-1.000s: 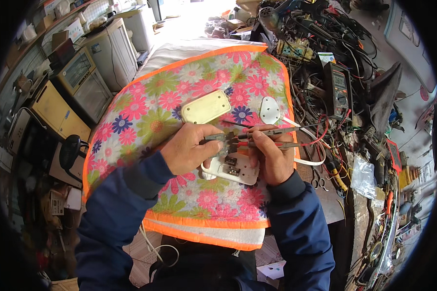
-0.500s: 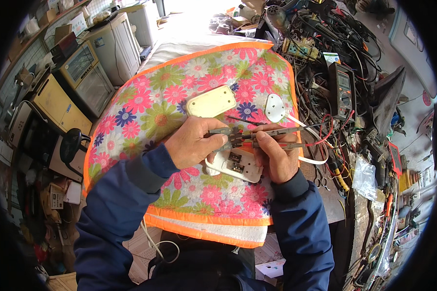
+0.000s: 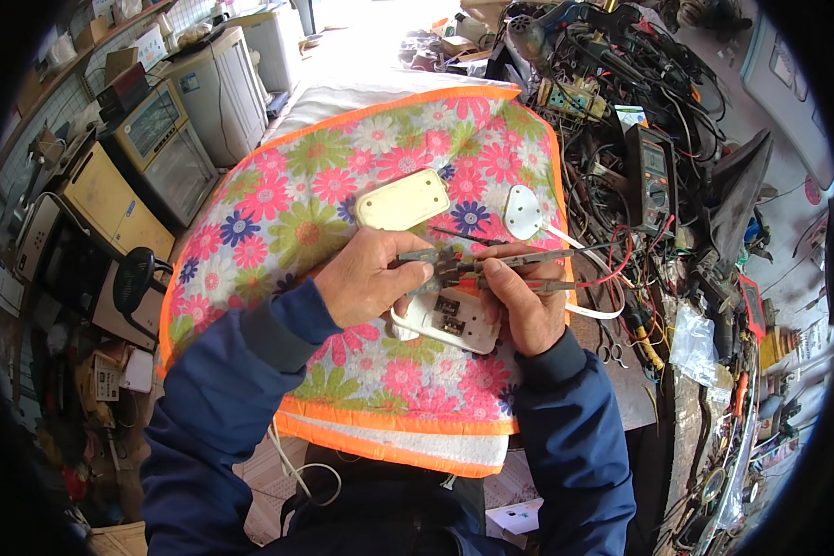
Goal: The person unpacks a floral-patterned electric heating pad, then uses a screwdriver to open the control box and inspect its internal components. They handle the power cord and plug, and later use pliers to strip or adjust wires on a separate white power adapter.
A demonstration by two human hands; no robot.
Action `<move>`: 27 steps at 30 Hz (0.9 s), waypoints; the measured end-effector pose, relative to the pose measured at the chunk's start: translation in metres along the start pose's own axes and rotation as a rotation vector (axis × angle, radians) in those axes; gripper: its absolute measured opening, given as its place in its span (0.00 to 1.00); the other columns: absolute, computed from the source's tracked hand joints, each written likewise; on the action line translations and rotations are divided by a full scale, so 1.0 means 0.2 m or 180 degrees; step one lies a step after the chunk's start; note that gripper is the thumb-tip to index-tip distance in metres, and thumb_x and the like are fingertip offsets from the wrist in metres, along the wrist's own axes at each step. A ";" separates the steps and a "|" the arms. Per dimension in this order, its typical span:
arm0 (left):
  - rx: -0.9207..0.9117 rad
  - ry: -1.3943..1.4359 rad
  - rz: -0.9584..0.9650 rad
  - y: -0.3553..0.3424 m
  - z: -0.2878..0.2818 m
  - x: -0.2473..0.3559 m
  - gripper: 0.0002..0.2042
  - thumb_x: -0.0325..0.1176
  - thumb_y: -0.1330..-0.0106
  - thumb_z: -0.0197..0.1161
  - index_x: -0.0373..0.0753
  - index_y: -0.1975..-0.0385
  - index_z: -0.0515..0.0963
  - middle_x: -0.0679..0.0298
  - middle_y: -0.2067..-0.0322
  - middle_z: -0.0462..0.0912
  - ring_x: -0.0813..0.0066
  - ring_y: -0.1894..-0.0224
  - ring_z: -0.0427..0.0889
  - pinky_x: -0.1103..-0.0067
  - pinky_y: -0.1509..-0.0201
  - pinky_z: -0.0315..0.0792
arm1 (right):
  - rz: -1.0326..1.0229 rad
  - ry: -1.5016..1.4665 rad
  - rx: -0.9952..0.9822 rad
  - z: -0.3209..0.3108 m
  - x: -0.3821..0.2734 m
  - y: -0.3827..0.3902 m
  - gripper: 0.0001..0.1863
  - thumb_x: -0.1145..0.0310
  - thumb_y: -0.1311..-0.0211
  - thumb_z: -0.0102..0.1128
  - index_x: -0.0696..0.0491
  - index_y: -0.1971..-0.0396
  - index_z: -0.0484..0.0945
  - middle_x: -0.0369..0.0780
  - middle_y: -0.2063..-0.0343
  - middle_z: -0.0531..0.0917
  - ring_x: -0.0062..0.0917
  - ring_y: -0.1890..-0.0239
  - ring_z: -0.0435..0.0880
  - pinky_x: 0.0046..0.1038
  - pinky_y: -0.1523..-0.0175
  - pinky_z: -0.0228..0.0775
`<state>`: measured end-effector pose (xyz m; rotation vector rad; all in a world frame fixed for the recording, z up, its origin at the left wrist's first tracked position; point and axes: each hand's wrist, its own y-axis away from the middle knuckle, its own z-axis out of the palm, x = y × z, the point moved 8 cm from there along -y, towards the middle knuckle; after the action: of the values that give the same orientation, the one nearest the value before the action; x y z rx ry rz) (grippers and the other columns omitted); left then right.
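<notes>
Over a flowered cloth [image 3: 310,236], my left hand [image 3: 366,278] is closed on a dark grey piece [image 3: 421,257], its shape partly hidden by the fingers. Red and black multimeter probes [image 3: 549,257] are gripped in my right hand [image 3: 531,306], their tips close against that piece; the exact contact is too small to tell. Under both hands lies an opened white housing [image 3: 480,326] with dark parts inside. A cream cover [image 3: 401,199] rests beyond the left hand. Beyond the right hand is a white rounded part with holes [image 3: 524,211], beside a white cord [image 3: 588,311].
A multimeter [image 3: 654,176] stands at the right among heaped cables and tools [image 3: 612,83]. Scissors [image 3: 611,347] and a clear plastic bag [image 3: 693,343] lie nearer. Appliances, including a yellow cabinet [image 3: 111,199], line the left. A pale cable [image 3: 292,468] hangs below the cloth's front edge.
The view has shifted slightly. My right hand and the probes have moved a little to the left; my left hand keeps its grip on the dark grey piece.
</notes>
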<state>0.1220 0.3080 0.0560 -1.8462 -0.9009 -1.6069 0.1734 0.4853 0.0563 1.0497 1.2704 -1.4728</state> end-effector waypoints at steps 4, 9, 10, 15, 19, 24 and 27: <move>0.0057 -0.0191 -0.0045 0.00 -0.01 -0.01 0.15 0.32 0.28 0.60 0.24 0.50 0.78 0.65 0.78 0.80 0.83 0.79 0.78 0.80 0.77 0.74 | 0.0033 -0.0029 0.0040 0.00 0.00 0.01 0.11 0.68 0.29 0.62 0.62 0.59 0.83 0.35 0.82 0.81 0.14 0.83 0.74 0.21 0.77 0.66; 0.0021 -0.0461 0.0032 -0.02 -0.01 -0.01 0.13 0.32 0.29 0.60 0.29 0.54 0.81 0.68 0.82 0.79 0.85 0.81 0.76 0.81 0.78 0.71 | 0.0005 -0.0147 -0.0153 0.00 0.02 0.01 0.09 0.70 0.29 0.64 0.60 0.57 0.82 0.35 0.70 0.85 0.15 0.67 0.81 0.22 0.66 0.75; 0.0083 -0.0339 -0.0024 -0.01 0.00 -0.01 0.12 0.31 0.29 0.59 0.29 0.54 0.81 0.69 0.82 0.79 0.85 0.81 0.76 0.81 0.78 0.71 | -0.0214 0.0315 -0.0214 -0.01 0.01 0.00 0.10 0.68 0.29 0.64 0.62 0.61 0.83 0.34 0.75 0.83 0.14 0.72 0.78 0.23 0.69 0.72; -0.0001 -0.0335 -0.0051 0.01 0.01 0.04 0.12 0.30 0.29 0.58 0.27 0.52 0.80 0.67 0.78 0.79 0.84 0.79 0.76 0.82 0.75 0.71 | -0.0048 0.0361 -0.0268 0.02 -0.05 0.00 0.14 0.65 0.28 0.62 0.63 0.65 0.84 0.35 0.78 0.82 0.14 0.74 0.76 0.26 0.70 0.70; -0.0032 -0.0409 0.0031 -0.01 0.01 0.03 0.13 0.30 0.29 0.58 0.26 0.54 0.79 0.65 0.77 0.80 0.82 0.79 0.77 0.80 0.75 0.72 | -0.0056 0.0463 -0.0306 0.01 -0.04 0.00 0.14 0.65 0.28 0.62 0.63 0.65 0.84 0.36 0.77 0.83 0.15 0.73 0.77 0.27 0.69 0.71; -0.0002 -0.0352 -0.0016 0.00 0.01 0.03 0.13 0.31 0.29 0.58 0.27 0.54 0.80 0.66 0.78 0.79 0.83 0.79 0.77 0.80 0.75 0.72 | -0.0065 0.0540 -0.0412 0.02 -0.07 0.00 0.14 0.66 0.28 0.62 0.64 0.65 0.84 0.36 0.77 0.83 0.15 0.71 0.79 0.27 0.67 0.74; -0.0018 -0.0385 0.0035 0.02 0.00 0.03 0.13 0.31 0.29 0.58 0.27 0.53 0.80 0.67 0.78 0.79 0.83 0.79 0.78 0.80 0.76 0.72 | -0.0135 0.0456 -0.0337 0.03 -0.04 0.00 0.13 0.67 0.29 0.63 0.64 0.65 0.84 0.37 0.76 0.84 0.15 0.72 0.80 0.26 0.67 0.75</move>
<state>0.1253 0.3067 0.0623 -1.9664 -0.9371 -1.5059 0.1754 0.4792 0.0653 1.0788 1.4637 -1.3656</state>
